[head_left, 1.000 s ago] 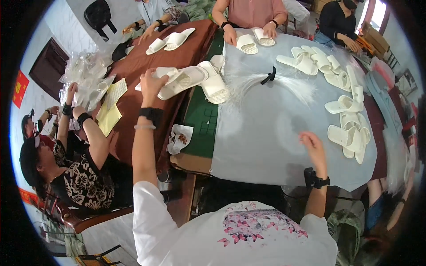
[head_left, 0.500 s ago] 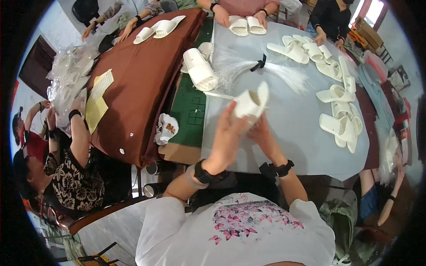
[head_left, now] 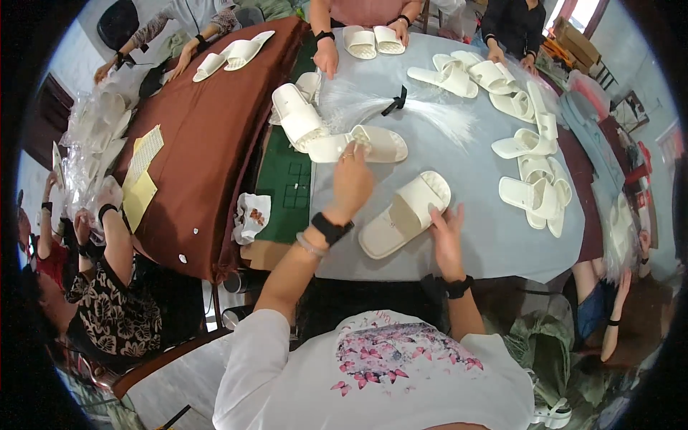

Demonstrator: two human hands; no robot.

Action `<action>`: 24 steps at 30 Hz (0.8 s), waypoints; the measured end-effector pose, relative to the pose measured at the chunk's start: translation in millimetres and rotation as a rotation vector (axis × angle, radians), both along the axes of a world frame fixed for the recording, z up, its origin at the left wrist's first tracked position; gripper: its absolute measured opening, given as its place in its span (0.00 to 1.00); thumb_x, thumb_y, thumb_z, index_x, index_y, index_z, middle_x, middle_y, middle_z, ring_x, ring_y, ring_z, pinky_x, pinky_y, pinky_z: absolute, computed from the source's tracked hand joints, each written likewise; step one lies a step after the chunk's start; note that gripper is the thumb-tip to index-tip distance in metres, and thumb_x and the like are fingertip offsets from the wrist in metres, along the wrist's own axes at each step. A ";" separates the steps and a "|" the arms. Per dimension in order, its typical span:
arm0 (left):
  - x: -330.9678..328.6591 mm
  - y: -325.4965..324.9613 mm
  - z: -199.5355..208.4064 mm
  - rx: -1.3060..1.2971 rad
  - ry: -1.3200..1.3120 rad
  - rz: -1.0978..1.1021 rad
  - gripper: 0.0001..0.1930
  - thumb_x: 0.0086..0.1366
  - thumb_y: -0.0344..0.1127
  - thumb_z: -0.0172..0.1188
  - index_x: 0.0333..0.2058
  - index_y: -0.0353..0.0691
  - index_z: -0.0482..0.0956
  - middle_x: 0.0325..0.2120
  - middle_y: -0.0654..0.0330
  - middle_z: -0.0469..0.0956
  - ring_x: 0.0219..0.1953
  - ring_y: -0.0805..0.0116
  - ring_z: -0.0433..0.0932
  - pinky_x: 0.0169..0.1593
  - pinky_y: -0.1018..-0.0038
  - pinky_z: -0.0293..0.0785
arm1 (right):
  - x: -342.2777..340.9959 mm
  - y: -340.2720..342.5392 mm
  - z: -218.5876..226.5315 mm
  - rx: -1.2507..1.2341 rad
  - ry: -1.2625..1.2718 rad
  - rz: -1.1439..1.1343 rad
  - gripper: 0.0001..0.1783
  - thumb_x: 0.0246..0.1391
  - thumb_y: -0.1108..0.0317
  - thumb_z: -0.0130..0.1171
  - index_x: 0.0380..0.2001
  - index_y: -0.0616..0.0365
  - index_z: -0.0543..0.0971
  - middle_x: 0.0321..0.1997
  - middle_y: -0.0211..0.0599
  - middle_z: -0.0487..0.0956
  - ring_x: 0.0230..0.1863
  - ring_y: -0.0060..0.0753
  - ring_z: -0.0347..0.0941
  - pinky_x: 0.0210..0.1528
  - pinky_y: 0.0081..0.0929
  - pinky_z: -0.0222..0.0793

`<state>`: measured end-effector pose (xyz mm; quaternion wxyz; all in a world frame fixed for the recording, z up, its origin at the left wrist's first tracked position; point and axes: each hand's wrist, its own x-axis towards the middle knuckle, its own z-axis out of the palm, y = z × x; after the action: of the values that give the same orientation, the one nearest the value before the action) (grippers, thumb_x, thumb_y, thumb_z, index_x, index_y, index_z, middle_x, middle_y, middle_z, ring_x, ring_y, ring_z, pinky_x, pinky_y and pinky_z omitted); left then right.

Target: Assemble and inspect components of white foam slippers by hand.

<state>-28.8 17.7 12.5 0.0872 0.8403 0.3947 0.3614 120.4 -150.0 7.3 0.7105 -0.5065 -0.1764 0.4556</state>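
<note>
My left hand (head_left: 353,183) grips a white slipper (head_left: 387,145) by its strap. That slipper lies sideways, its left end meeting another white slipper (head_left: 297,115) at the table's left edge. Closer to me, a second white slipper (head_left: 380,233) lies sole down at a slant on the grey tabletop, its strap towards the far right. My right hand (head_left: 448,240) is beside its right edge, fingers spread, with the fingertips touching or nearly touching it. Beyond my left hand is a bundle of clear plastic strands (head_left: 437,115) bound with a black tie (head_left: 395,102).
Several white slippers (head_left: 534,195) are grouped along the right side. Another person's hand (head_left: 327,57) rests near a slipper pair (head_left: 374,41) at the far edge. Left stand a brown-covered table (head_left: 208,136) with yellow papers (head_left: 141,190) and a crumpled white wrapper (head_left: 251,217).
The slippers held together between my hands are apart, one lying in front of me, the other at the left under my left hand. My right hand has opened. The view has shifted slightly.
</note>
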 end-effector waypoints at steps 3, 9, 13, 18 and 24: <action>-9.4 35.5 -25.2 0.053 0.071 -0.024 0.12 0.45 0.30 0.57 0.32 0.36 0.76 0.42 0.50 0.70 0.45 0.51 0.69 0.44 0.60 0.65 | -4.6 -9.3 -0.2 -0.069 -0.458 -0.047 0.48 0.49 0.64 0.57 0.62 0.59 0.35 0.65 0.54 0.41 0.65 0.49 0.40 0.63 0.40 0.41; 3.4 21.6 -19.1 -0.002 0.022 -0.136 0.06 0.45 0.32 0.58 0.23 0.36 0.75 0.34 0.51 0.74 0.38 0.52 0.72 0.37 0.62 0.69 | -6.9 -10.5 -14.7 -0.146 -1.162 0.260 0.39 0.49 0.65 0.55 0.60 0.61 0.49 0.64 0.64 0.37 0.64 0.61 0.36 0.62 0.44 0.39; 13.9 -52.1 19.2 -0.405 0.065 -0.039 0.09 0.51 0.36 0.57 0.25 0.34 0.75 0.29 0.51 0.75 0.28 0.49 0.73 0.33 0.60 0.69 | 19.3 -1.0 -34.6 -0.161 -1.300 0.194 0.35 0.51 0.67 0.50 0.60 0.63 0.50 0.62 0.69 0.41 0.63 0.64 0.39 0.62 0.44 0.41; 10.9 -97.8 -18.3 -0.362 -0.086 -0.278 0.18 0.54 0.36 0.55 0.40 0.29 0.68 0.36 0.42 0.71 0.39 0.45 0.70 0.42 0.61 0.66 | 33.4 25.5 -17.7 -0.225 -1.309 0.253 0.33 0.51 0.72 0.46 0.59 0.67 0.47 0.59 0.74 0.46 0.61 0.67 0.45 0.61 0.42 0.45; -4.1 -95.8 -16.6 -0.222 -0.061 -0.220 0.30 0.56 0.36 0.55 0.53 0.27 0.54 0.47 0.36 0.63 0.47 0.45 0.67 0.48 0.63 0.64 | 33.5 54.5 -13.5 -0.178 -1.471 0.489 0.35 0.50 0.71 0.47 0.59 0.66 0.46 0.58 0.75 0.47 0.59 0.67 0.49 0.59 0.40 0.50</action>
<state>-33.0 -78.2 -4.1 0.2304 0.8524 0.3347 0.3290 154.0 -95.5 -6.2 0.2469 -0.6803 -0.6716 0.1588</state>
